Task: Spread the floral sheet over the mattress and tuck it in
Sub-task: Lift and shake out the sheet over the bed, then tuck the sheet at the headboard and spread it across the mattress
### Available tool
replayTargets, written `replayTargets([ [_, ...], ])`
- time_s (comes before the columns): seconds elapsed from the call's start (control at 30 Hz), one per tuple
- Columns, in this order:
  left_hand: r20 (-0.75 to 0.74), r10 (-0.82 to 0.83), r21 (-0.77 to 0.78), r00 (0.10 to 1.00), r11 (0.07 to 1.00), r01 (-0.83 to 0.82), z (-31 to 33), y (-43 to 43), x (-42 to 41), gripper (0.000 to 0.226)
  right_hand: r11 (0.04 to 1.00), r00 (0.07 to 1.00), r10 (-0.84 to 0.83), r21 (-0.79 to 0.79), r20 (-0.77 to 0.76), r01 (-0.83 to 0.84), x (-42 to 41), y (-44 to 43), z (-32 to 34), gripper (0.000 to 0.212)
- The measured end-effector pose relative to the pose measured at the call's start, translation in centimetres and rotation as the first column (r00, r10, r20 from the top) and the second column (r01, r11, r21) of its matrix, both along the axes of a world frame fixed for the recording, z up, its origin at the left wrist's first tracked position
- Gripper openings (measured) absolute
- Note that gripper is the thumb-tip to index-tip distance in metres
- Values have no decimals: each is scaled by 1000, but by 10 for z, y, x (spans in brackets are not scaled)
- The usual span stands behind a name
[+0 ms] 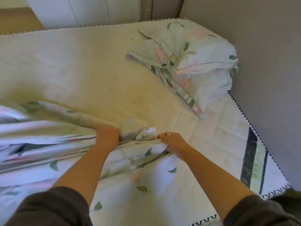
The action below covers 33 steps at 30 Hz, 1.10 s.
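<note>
Mattress (81, 66), floral pillows (203, 51) against wall (260, 46)

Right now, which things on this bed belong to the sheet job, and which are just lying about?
For the job: floral sheet; mattress; left hand and right hand, both gripping the sheet.
Lying about: pillow in the far right corner; crumpled floral cloth against it.

We record the sheet (146, 185) as white with green leaves, pale pink blooms and thin dark stripes. We find the same print on the pillow (203, 51). The mattress (81, 66) is cream, quilted in squares, with a navy-and-pale-green band (254, 160) and black-and-white zigzag edging (241, 110). The wall (260, 46) is grey; the sleeves (53, 207) are dark brown.
</note>
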<state>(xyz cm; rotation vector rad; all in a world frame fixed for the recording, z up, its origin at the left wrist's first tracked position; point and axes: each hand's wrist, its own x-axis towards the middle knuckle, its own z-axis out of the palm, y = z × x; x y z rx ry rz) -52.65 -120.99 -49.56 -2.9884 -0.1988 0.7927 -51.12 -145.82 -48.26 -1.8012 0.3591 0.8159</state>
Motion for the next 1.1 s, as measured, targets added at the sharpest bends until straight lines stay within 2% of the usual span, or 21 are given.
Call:
replayTargets([
  [0.07, 66, 52, -21, 996, 998, -51, -6, -18, 13, 27, 997, 1000, -7, -79, 18, 8, 9, -37, -12, 20],
  [0.17, 187, 168, -180, 968, 975, -134, 0, -60, 54, 35, 982, 995, -76, -167, 58, 84, 24, -90, -22, 21],
  [0.3, 371, 200, -346, 907, 936, -65, 12, -148, 129, 27, 927, 961, -236, -262, 141, 266, 53, -184, -24, 21],
  [0.37, 394, 191, -314, 899, 947, -63, 11, -195, 151, 27, 890, 947, -267, -331, 179, 313, 59, -241, -27, 21],
  [0.43, 347, 160, -219, 924, 972, -86, 0, -233, 152, 48, 875, 955, -253, -385, 153, 293, 53, -288, -36, 27],
  [0.5, 316, 37, -156, 948, 988, 13, -24, -262, 132, 64, 894, 973, -226, -385, 50, 228, 39, -317, -49, 41],
  [0.57, 291, -182, -165, 939, 957, 237, -50, -285, 95, 60, 921, 987, -131, -381, -93, 86, 26, -328, -64, 56],
  [0.63, 261, -372, -248, 891, 866, 434, -68, -297, 55, 45, 881, 966, 70, -439, -249, -177, 15, -332, -78, 64],
  [0.7, 211, -491, -340, 845, 774, 534, -80, -306, 20, 47, 795, 908, 192, -484, -373, -367, 7, -338, -84, 57],
  [0.8, 65, -609, -373, 790, 720, 586, -92, -311, -17, 67, 834, 913, 183, -434, -366, -341, -1, -348, -86, 41],
  [0.87, -56, -613, -348, 788, 752, 561, -97, -317, -35, 64, 902, 961, 106, -382, -255, -201, -11, -353, -82, 31],
  [0.97, -140, -564, -273, 814, 812, 516, -104, -326, -51, 30, 956, 989, -145, -259, -8, 138, -32, -358, -66, 20],
  [1.0, -134, -507, -278, 851, 844, 459, -106, -326, -54, 29, 955, 986, -167, -243, 30, 169, -40, -360, -60, 20],
  [1.03, -141, -431, -327, 891, 870, 369, -106, -325, -55, 27, 955, 990, -138, -262, 18, 137, -48, -363, -54, 21],
  [1.07, -145, -352, -403, 925, 875, 270, -102, -326, -57, 22, 950, 995, -76, -308, -68, 52, -59, -367, -49, 24],
  [1.1, -159, -266, -501, 951, 852, 155, -93, -329, -55, 16, 936, 975, -10, -346, -222, -69, -66, -371, -47, 29],
])
